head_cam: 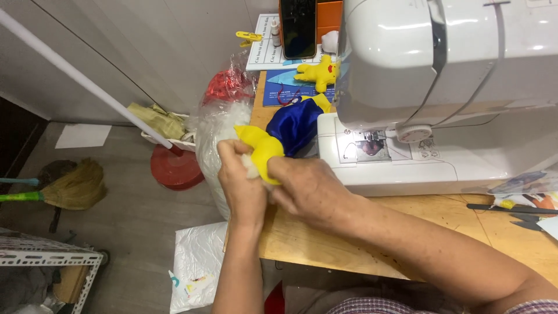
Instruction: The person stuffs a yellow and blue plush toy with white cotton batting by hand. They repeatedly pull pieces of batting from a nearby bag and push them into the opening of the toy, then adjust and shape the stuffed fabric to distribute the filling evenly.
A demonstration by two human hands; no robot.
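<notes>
Both hands meet at the left edge of a wooden table [325,244]. My left hand [241,180] and my right hand [305,186] grip a small yellow fabric piece [260,148] with white stuffing showing between the fingers. A blue satin cloth [296,123] with a yellow edge lies right behind it, against the base of a white sewing machine [430,87]. A finished yellow stuffed toy [317,72] sits farther back on the table.
A clear bag of white stuffing [218,125] stands by the table's left edge, with red material [224,87] above it. A phone [297,26], small bottle, yellow clip and papers are at the back. Scissors [505,208] lie at right. Broom, red basin, metal shelf on the floor.
</notes>
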